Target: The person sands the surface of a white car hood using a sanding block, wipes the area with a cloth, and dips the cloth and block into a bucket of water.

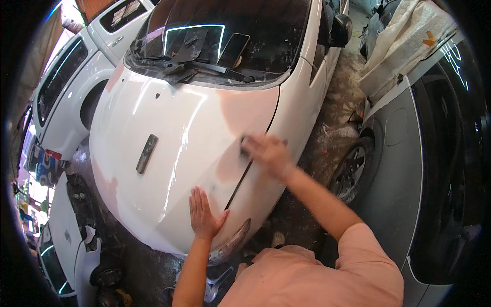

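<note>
A white car hood (148,112) with dull pink patches spreads out before me. My left hand (203,214) lies flat on it near the front, fingers stretched and thumb apart, beside the dark seam along the fender. Farther up, my right hand (270,153) is wrapped over a dark sanding block (244,147), pressed to a pink patch (231,163) by that seam. Motion blurs this hand, and its palm hides most of the block. A second block (147,153), long, narrow and dark grey, rests on the hood to the left.
A phone (234,50) leans on the windshield above the wiper (220,71). At right, a dark grey vehicle (391,169) stands close, its wheel (353,169) beside a narrow wet floor strip. Another white vehicle (71,97) and a removed white panel (66,225) are at left.
</note>
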Demonstrator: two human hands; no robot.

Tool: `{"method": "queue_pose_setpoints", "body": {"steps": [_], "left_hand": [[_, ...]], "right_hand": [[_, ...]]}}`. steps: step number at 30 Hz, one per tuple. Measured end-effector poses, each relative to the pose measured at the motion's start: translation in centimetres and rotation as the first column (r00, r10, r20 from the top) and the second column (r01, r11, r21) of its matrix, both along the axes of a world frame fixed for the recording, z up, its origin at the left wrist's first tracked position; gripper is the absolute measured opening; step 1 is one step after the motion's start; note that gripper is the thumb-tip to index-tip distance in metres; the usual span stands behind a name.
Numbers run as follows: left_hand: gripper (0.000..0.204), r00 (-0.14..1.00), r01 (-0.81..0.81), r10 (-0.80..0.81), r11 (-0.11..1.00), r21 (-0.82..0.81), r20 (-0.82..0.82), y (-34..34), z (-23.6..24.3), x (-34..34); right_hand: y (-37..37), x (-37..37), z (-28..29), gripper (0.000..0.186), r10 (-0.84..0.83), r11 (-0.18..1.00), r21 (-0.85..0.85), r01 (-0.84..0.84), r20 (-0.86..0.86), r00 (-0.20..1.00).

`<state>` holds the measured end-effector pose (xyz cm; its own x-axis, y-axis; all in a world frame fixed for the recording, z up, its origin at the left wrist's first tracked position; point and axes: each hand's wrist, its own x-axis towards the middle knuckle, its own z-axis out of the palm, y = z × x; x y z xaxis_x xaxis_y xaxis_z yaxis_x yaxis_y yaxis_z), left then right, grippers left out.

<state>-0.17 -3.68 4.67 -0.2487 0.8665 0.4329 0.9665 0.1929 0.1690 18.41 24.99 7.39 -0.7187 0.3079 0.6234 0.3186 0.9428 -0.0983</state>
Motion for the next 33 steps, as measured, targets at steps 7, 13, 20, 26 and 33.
{"method": "queue_pose_setpoints", "body": {"steps": [7,13,20,26,33], "left_hand": [[0.110,0.999,-0.025,0.025,1.000,-0.016,-0.043,-0.1,-0.2,-0.2],[0.111,1.000,-0.007,0.006,1.000,-0.010,-0.028,-1.0,-0.2,-0.6],[0.106,0.997,0.057,-0.057,0.998,0.012,0.056,-0.5,-0.5,-0.1],[0.099,0.990,0.077,-0.078,0.997,0.016,0.120,0.3,0.9,0.0],[0.093,0.960,0.146,-0.139,0.989,-0.008,0.242,13.8,7.7,2.8]], "right_hand": [[2.9,-1.4,1.5,0.049,-0.413,0.910,-0.006,0.414,0.063,0.909],[-9.0,-0.5,-0.5,0.062,-0.022,0.995,-0.089,0.034,0.133,0.991],[4.3,1.2,4.4,0.050,-0.580,0.797,-0.263,0.544,-0.081,0.811],[-5.4,6.7,-0.3,0.054,-0.531,0.826,-0.264,0.497,-0.070,0.845],[-3.2,17.2,-11.9,0.053,-0.662,0.525,-0.536,0.661,0.231,0.713]]}}
